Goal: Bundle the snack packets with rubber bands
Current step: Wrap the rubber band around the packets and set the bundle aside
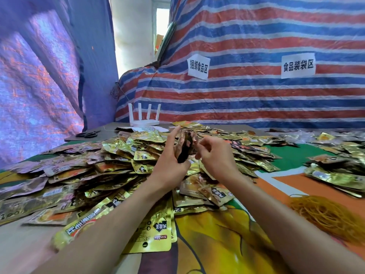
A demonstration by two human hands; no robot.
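Note:
A big heap of gold and brown snack packets (102, 171) covers the table in front of me. My left hand (171, 159) holds a small upright stack of packets (184, 147) above the heap, thumb underneath and index finger pointing up. My right hand (213, 153) is just right of the stack with its fingers curled at the stack's top edge; whether it pinches a rubber band is too blurred to tell. A loose mound of tan rubber bands (327, 216) lies on the table at the right.
More packets (339, 175) lie at the far right. A white router (144, 118) and black scissors (87, 134) sit at the table's back left. Striped tarpaulin (256, 91) with paper signs hangs behind; a purple tarpaulin (39, 86) is at the left.

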